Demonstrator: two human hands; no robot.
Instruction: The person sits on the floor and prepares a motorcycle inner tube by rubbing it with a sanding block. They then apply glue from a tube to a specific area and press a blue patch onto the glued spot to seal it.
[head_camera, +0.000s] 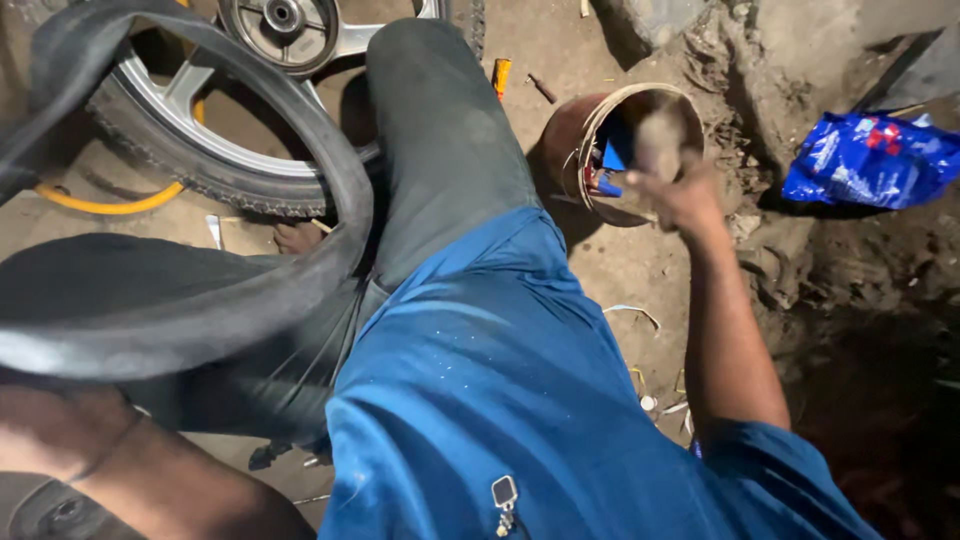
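Observation:
My right hand (672, 180) reaches out over a rusty round tin (570, 150) lying tilted on the dirt floor; its fingers are closed on a small dusty grey object (658, 135), blurred by motion. Blue scraps show inside the tin. A black rubber inner tube (300, 270) loops across my lap and over my knee. My left forearm (130, 480) lies at the bottom left; the left hand itself is out of view, under the tube. A motorcycle wheel (230, 150) with silver spokes and a knobby tyre lies on the ground past my legs.
A crumpled blue plastic packet (870, 160) lies at the right on rough dirt. A yellow hose (110, 205) curves under the wheel. An orange-handled tool (500, 75) and a small dark stick (542, 88) lie near the tin. Scraps litter the floor.

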